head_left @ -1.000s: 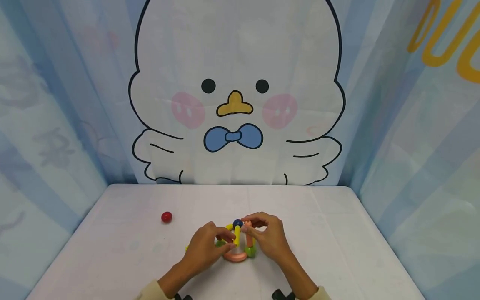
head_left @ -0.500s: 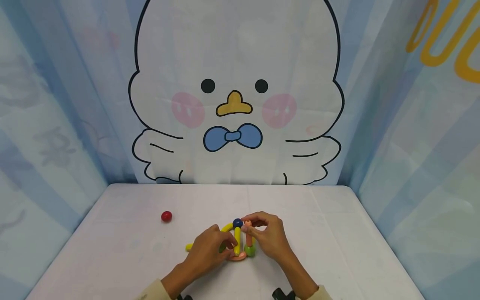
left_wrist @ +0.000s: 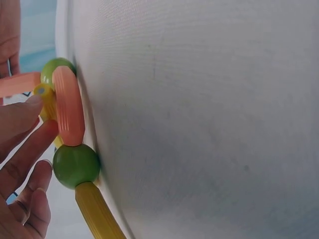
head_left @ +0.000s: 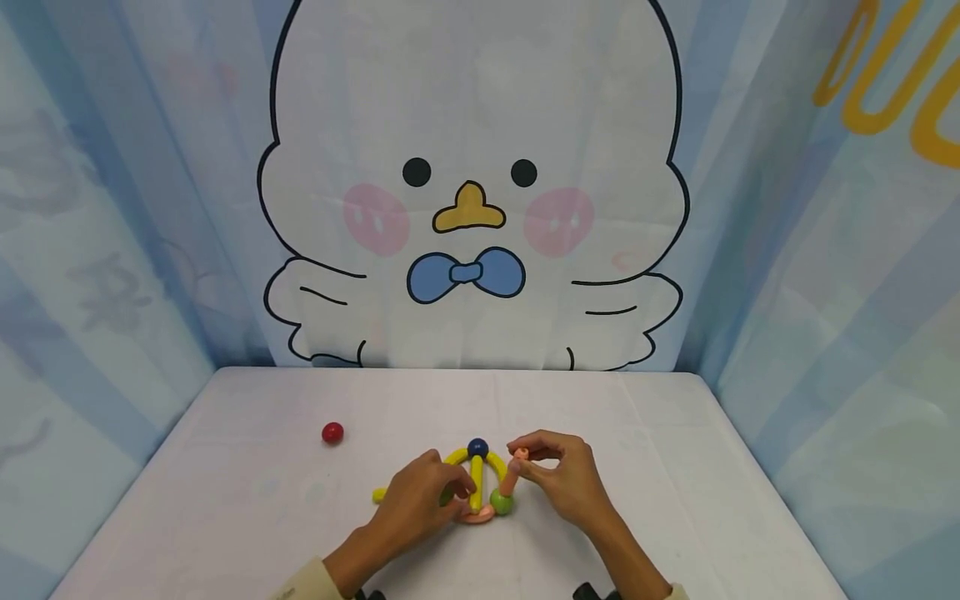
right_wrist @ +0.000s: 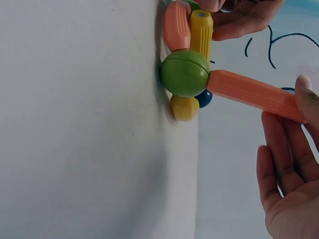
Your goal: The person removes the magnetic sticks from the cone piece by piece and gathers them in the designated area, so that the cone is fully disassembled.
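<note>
In the head view, my left hand [head_left: 423, 497] pinches the near end of a straight yellow magnetic rod [head_left: 477, 483]. That rod runs to a dark blue ball [head_left: 477, 448], from which curved yellow rods [head_left: 497, 463] arch to both sides. My right hand [head_left: 566, 477] pinches the upper end of a salmon rod [right_wrist: 254, 93]. The rod's lower end meets a green ball [right_wrist: 185, 73], and it leans outward to the right. A curved salmon piece [left_wrist: 69, 105] joins this ball to a second green ball [left_wrist: 76, 166], mostly behind my left hand in the head view.
A loose red ball [head_left: 333, 433] lies on the white-covered table [head_left: 637, 433], back left of the build. Another yellow rod [left_wrist: 99, 211] sticks out leftward from the second green ball. A curtain [head_left: 472, 333] with a cartoon character hangs behind the table.
My left hand has lowered the straight yellow rod's near end toward the curved salmon piece. My right hand has shifted right, tilting the salmon rod outward from near upright.
</note>
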`<state>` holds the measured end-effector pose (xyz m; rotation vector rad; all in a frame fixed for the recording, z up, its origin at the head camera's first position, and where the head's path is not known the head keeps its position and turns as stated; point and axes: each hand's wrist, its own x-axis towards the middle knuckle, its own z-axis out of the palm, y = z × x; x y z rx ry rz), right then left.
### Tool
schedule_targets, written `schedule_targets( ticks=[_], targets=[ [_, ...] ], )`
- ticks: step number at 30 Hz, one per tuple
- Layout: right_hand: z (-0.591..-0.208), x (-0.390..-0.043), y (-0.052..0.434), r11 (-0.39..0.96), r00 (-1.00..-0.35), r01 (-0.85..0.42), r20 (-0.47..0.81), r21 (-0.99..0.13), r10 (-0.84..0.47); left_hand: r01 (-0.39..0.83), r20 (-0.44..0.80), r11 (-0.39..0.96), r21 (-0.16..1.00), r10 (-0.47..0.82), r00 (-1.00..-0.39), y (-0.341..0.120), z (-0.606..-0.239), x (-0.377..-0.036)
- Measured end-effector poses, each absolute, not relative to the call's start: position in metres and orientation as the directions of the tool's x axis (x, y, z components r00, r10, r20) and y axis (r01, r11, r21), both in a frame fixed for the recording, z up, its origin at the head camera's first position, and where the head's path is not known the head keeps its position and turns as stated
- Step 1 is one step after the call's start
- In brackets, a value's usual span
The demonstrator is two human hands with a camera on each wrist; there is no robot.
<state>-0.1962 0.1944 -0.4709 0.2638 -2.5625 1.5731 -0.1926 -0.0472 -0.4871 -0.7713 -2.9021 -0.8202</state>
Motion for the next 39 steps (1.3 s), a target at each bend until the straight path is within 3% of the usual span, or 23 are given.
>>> schedule_targets(
  ticks=[12,23,32,39],
  targets=[
    [-0.478,-0.187,0.225,0.553,-0.988,-0.142,0.152,-0.821,-0.028,0.428,0.189,0.766,0.479,0.387,-0.903,-0.066,-0.484,-0.198],
    [-0.485,-0.186,0.245,0.575,-0.996,-0.094,0.076,-0.812,-0.055,0.378,0.093,0.792,0.479,0.383,-0.919,-0.082,-0.489,-0.204],
    [-0.495,-0.188,0.252,0.712,-0.996,-0.047,-0.023,-0.701,-0.088,0.373,0.052,0.768,0.521,0.408,-0.912,-0.082,-0.493,-0.202],
    [-0.497,-0.188,0.250,0.758,-0.993,-0.090,-0.005,-0.646,-0.122,0.378,0.046,0.767,0.519,0.416,-0.908,-0.082,-0.491,-0.199]
  ],
)
